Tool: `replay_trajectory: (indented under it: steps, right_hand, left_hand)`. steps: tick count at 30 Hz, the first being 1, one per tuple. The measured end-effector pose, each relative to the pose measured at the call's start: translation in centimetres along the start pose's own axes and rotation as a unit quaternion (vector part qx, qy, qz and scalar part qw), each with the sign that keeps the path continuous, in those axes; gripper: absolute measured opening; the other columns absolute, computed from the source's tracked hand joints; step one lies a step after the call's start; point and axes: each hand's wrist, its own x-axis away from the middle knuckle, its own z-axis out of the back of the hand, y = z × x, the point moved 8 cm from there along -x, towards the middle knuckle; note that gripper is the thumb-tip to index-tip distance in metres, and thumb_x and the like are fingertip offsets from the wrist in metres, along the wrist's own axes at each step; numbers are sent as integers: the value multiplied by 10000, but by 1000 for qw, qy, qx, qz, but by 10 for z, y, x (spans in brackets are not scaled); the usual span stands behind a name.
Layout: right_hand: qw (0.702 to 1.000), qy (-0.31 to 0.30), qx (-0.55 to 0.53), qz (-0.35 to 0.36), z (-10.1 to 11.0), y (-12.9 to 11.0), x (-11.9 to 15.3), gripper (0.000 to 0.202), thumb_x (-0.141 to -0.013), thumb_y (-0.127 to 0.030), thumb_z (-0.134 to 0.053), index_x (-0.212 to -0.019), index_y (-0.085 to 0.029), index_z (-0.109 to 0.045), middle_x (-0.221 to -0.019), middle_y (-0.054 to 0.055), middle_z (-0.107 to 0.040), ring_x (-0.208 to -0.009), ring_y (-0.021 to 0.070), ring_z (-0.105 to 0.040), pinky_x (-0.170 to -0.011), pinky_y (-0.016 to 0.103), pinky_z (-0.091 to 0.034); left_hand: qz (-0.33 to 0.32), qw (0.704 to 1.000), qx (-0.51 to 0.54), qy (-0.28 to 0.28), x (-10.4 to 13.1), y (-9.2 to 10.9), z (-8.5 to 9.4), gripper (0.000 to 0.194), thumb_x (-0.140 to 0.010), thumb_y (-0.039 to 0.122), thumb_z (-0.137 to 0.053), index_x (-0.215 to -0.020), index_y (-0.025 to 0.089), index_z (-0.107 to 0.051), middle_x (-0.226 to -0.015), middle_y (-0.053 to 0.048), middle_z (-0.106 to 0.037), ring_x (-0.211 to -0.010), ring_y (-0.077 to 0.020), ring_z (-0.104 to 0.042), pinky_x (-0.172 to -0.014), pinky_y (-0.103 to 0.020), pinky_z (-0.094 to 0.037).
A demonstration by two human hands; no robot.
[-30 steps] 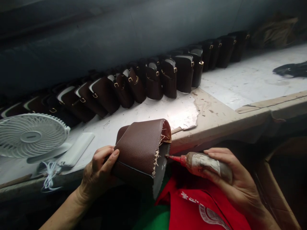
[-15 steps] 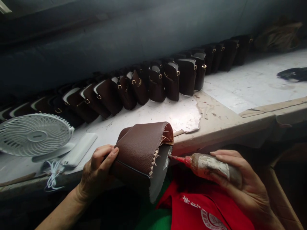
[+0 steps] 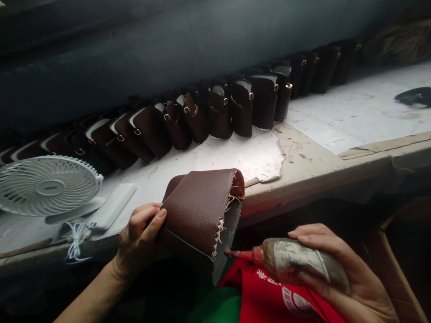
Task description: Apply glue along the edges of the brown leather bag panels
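A brown leather bag body (image 3: 198, 197) is tilted on its side in front of the bench edge, gripped by my left hand (image 3: 139, 235) with thumb and fingers pinched on its left end. Its open right end shows a notched, frayed edge and a grey lining (image 3: 227, 237). My right hand (image 3: 340, 269) is wrapped round a stained glue bottle (image 3: 299, 260) with a peeling white label and a red nozzle. The nozzle's tip is at the lower part of the grey lining's edge; whether it touches I cannot tell.
Several dark bags with gold buckles (image 3: 242, 107) stand in rows along the back of the bench (image 3: 313, 170). At the left are a white fan (image 3: 50, 188), a white box-shaped item (image 3: 112, 206) and a bundled white cable (image 3: 76, 240). A dark object (image 3: 414, 96) lies far right.
My right hand has brought the glue bottle down and slightly left, so its nozzle moved lower along the lining's edge. The bag has turned slightly in my left hand.
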Motion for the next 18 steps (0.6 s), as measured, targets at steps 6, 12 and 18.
replay_trajectory:
  steps: [6,12,18]
  right_hand:
    - [999,41,27,4,1,-5,3,269,-938,-267,-792,-1188,-304,-701,-1189,44,-701,-1113,166,-726,-956,158,-571]
    - [1000,26,10,-9,0,-5,6,270,-947,-291,-786,-1201,-307,-698,-1209,53,-701,-1120,191,-730,-922,196,-607]
    - [1000,20,6,-19,-1,-8,6,235,-941,-327,-787,-1166,-315,-719,-1163,55,-728,-1034,208,-769,-849,215,-640]
  left_hand:
    - [-5,1000,-5,5,-2,4,0,929,-831,49,-738,-1656,175,-329,-1161,-171,-602,-1050,-338,-706,-847,-460,-682]
    - [-10,1000,-14,21,-6,8,-1,935,-847,56,-707,-1680,153,-295,-1132,-183,-591,-1011,-343,-697,-790,-461,-679]
    - [-12,999,-22,28,-4,10,-3,912,-850,56,-697,-1673,145,-316,-1118,-183,-598,-1003,-347,-697,-776,-461,-673]
